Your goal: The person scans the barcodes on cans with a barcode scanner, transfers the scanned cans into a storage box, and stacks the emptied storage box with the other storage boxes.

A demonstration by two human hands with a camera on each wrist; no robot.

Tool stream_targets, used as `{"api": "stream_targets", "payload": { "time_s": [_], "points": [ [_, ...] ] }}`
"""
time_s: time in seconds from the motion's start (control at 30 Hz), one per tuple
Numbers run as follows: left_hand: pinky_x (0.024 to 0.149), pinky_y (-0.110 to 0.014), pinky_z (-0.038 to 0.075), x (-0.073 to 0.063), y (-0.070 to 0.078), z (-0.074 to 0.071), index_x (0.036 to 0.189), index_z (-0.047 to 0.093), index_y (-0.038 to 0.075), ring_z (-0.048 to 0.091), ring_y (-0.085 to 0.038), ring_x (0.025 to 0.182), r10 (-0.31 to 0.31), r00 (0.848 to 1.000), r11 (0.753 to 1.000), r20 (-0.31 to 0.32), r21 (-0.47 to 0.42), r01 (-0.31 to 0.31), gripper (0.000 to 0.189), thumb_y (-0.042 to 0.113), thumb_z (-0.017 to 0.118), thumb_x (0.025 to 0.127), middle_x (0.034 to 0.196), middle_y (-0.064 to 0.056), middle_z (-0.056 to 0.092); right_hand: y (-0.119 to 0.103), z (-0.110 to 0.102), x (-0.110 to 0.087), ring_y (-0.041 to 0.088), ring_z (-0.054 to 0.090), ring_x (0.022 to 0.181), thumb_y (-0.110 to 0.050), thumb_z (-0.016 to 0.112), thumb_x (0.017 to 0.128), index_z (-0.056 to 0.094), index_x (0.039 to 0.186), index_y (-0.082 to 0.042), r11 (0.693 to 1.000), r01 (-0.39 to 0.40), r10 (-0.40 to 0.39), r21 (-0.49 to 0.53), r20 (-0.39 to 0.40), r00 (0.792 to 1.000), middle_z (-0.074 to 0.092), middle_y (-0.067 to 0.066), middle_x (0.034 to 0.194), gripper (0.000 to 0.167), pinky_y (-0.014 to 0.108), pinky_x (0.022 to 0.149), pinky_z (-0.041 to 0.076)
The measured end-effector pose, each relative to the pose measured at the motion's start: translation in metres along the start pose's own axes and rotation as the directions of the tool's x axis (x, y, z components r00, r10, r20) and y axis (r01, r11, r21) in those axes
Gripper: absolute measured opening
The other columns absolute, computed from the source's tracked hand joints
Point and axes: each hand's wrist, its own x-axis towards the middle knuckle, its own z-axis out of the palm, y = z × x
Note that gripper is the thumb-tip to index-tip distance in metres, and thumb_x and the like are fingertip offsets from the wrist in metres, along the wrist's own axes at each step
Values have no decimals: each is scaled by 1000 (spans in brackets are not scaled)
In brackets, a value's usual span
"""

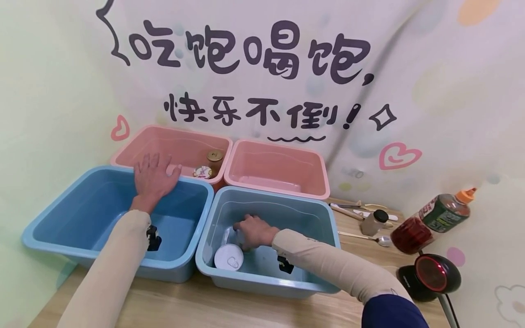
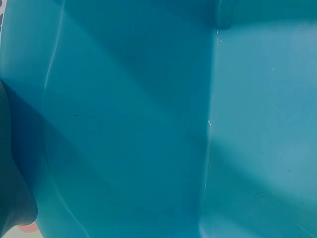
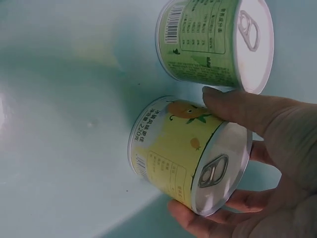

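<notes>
In the right blue bin (image 1: 270, 282), my right hand (image 1: 255, 231) grips a yellow can (image 3: 173, 148) with orange fruit printed on its label. The thumb lies along one side and the fingers curl round the other, below the ring-pull lid. Beside it stands a green-labelled can (image 3: 203, 47), its pale lid up; the head view shows a pale ring-pull can (image 1: 229, 257) near the bin's left front corner. My left hand (image 1: 155, 180) rests with spread fingers over the back rim of the left blue bin (image 1: 45, 237), holding nothing.
Behind stand two pink bins; the left pink bin (image 1: 172, 136) holds a gold-topped can (image 1: 215, 157) and a round patterned lid (image 1: 203, 171). To the right are cutlery, a small black-capped jar (image 1: 374, 222), a sauce bottle (image 1: 432, 221) and a black device (image 1: 436, 273) glowing red.
</notes>
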Motion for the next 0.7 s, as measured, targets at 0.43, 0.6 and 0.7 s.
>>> {"api": "stream_targets", "payload": {
  "time_s": [0.43,0.6,0.7],
  "points": [
    [119,-70,-2,0,-1,-1,159,24,11,2,-48,153,-15,999,1000,31,10,15,72,51,37,100,166,-24,9,10,0,-5,16,54,99,-26,83,82,67,131,-20,998,39,-39,57,-5,999,66,2,115,52,31,83,53],
    [119,-71,-2,1,-1,1,158,26,10,3,-49,152,-14,1000,1000,22,4,14,74,55,36,100,165,-26,11,15,-9,-16,17,54,100,-26,84,81,66,131,-18,994,67,-67,81,-4,998,65,3,116,54,30,83,53],
    [118,-72,-1,2,-1,1,157,27,9,4,-50,152,-16,1000,1000,14,-3,16,76,58,34,100,165,-27,13,17,-17,-24,19,54,102,-23,85,79,66,130,-17,992,81,-82,101,-1,997,63,6,118,55,30,82,53]
  ]
}}
